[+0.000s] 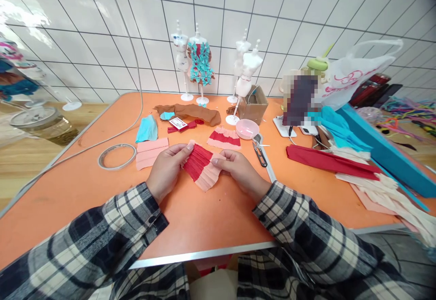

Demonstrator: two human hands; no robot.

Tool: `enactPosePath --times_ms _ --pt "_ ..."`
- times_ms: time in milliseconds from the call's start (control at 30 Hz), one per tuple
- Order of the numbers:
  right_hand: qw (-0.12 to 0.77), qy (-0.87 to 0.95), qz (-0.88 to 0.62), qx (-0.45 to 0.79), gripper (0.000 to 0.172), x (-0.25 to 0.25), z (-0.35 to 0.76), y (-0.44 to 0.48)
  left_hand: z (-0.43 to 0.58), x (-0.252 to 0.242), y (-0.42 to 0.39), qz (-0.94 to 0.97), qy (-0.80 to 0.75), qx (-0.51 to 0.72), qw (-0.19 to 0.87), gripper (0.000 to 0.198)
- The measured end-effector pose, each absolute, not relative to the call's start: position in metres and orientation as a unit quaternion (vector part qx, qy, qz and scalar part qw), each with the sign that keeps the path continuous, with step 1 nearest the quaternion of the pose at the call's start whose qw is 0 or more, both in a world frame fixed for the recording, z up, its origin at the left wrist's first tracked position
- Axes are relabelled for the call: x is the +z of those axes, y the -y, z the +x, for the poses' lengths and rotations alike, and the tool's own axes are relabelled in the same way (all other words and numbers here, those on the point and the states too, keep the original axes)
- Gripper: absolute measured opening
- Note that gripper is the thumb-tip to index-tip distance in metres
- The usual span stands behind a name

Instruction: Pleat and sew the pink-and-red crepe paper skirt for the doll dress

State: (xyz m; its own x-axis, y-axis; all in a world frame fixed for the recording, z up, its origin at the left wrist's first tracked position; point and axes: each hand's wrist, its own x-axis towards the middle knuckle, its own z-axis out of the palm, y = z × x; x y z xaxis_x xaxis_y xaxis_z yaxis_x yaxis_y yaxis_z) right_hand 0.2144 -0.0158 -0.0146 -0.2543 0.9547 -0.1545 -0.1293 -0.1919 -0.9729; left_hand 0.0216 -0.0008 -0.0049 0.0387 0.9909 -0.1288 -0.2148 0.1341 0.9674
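Observation:
Both my hands hold a small pleated piece of red and pink crepe paper (201, 166) just above the orange table (211, 218). My left hand (167, 168) pinches its left edge with thumb and fingers closed. My right hand (238, 169) grips the right edge near the top. A similar red and pink pleated piece (225, 138) lies flat just beyond, and a folded pink piece (151, 151) lies to the left.
Several small white mannequins (200, 61) stand at the back, one dressed in teal. Scissors (260, 151), a pink bowl (247, 129), a cardboard box (255, 105), a tape ring (116, 156), brown fabric (194, 111) and red and cream paper sheets (340, 164) surround the work spot.

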Motion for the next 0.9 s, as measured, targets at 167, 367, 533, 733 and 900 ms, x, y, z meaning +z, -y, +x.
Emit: enactPosePath --times_ms 167,367,533,733,900 --pt "0.394 0.446 -0.444 0.669 0.045 -0.0144 0.2157 0.0164 0.0180 -0.0067 -0.0022 0.405 -0.451 0.522 0.599 0.031" --pt "0.399 0.479 -0.470 0.625 0.040 -0.0129 0.2166 0.0161 0.0189 -0.0045 0.0004 0.403 -0.392 0.444 0.698 0.031" --pt "0.399 0.497 -0.474 0.607 0.036 -0.0135 0.2163 0.0151 0.0217 -0.0039 0.0013 0.379 -0.395 0.461 0.698 0.033" --pt "0.415 0.508 -0.437 0.615 0.037 -0.0068 0.2178 0.0172 0.0199 -0.0016 -0.0003 0.374 -0.387 0.476 0.695 0.032" --pt "0.410 0.540 -0.441 0.588 0.032 -0.0071 0.2172 0.0178 0.0175 -0.0040 0.0006 0.355 -0.398 0.470 0.704 0.033"
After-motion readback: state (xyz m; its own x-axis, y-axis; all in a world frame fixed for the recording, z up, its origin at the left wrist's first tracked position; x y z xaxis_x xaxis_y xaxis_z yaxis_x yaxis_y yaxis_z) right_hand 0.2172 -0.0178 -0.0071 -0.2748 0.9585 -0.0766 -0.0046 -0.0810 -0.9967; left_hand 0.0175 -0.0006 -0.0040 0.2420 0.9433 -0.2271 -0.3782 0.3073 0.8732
